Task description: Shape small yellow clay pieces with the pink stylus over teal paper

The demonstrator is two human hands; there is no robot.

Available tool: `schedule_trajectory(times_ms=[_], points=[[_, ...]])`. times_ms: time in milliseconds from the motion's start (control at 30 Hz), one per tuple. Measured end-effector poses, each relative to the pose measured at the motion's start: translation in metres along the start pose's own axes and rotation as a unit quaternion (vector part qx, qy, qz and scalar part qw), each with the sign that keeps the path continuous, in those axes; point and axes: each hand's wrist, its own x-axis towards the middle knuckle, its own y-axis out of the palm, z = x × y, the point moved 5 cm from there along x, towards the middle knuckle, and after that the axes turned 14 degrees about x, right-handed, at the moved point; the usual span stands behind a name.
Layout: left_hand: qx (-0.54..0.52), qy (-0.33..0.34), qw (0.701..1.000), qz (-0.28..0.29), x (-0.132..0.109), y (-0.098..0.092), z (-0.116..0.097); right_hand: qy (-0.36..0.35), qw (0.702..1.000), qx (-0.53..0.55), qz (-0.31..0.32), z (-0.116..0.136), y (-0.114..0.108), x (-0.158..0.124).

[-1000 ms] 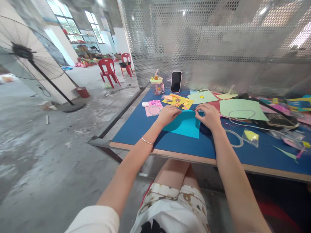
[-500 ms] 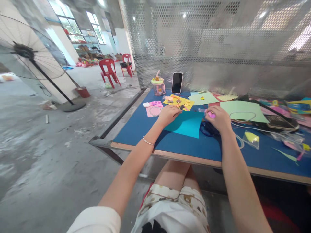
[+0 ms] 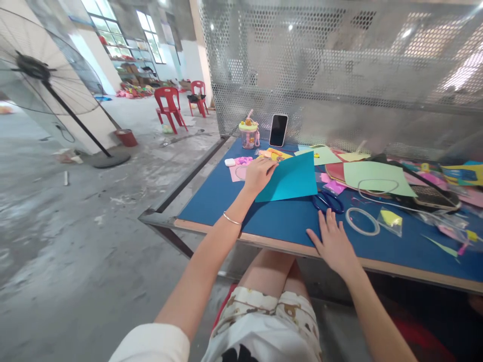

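Observation:
My left hand (image 3: 259,176) pinches the left side of a bright blue sheet of paper (image 3: 292,180). The sheet is tilted up from the table, its far right corner raised. Fingers spread, my right hand (image 3: 334,242) is over the near edge of the blue tabletop (image 3: 279,221) and holds nothing. Just beyond its fingertips lie dark blue-handled scissors (image 3: 329,202). A roll of clear tape or tubing (image 3: 362,221) is to their right. Behind the scissors is a small pink packet (image 3: 335,187). The raised sheet partly hides a yellow sheet (image 3: 281,155) with small pieces on it.
A lidded cup (image 3: 248,134) and an upright phone (image 3: 278,130) stand at the back. Pale green paper (image 3: 377,177), a white cable and a small bag with a yellow piece (image 3: 391,221) lie to the right. Perforated metal (image 3: 320,75) borders the table's far side.
My right hand has left the pink packet and moved toward the near edge, its fingers opening. The blue sheet has tipped up from lying flat, with my left hand still at its left side.

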Motion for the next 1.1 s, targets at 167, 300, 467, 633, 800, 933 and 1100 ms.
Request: schedule_trajectory(times_ms=[167, 300, 467, 633, 800, 933, 1100], points=[[-0.001, -0.018, 1.0, 0.008, -0.001, 0.002, 0.006, -0.218, 0.908, 0.207, 0.293, 0.089, 0.011, -0.028], [-0.006, -0.039, 0.999, 0.008, -0.002, 0.002, 0.009, -0.218, 0.894, 0.265, 0.287, 0.089, 0.004, -0.02], [-0.017, -0.046, 0.999, 0.014, -0.001, 0.003, 0.011, -0.015, 0.988, 0.134, 0.076, 0.028, 0.0, 0.01], [-0.013, -0.037, 0.999, 0.009, -0.002, 0.003, 0.011, -0.301, 0.755, 0.361, 0.457, 0.094, -0.009, -0.03], [-0.018, -0.049, 0.999, 0.01, -0.001, 0.001, 0.011, -0.089, 0.963, 0.225, 0.122, 0.051, -0.008, 0.021], [-0.016, -0.054, 0.998, 0.014, -0.001, 0.0, 0.011, -0.04, 0.991, 0.082, 0.102, 0.001, 0.013, 0.047], [-0.027, -0.054, 0.998, 0.02, -0.002, 0.002, 0.011, 0.001, 0.998, 0.011, 0.056, -0.04, -0.003, 0.046]])
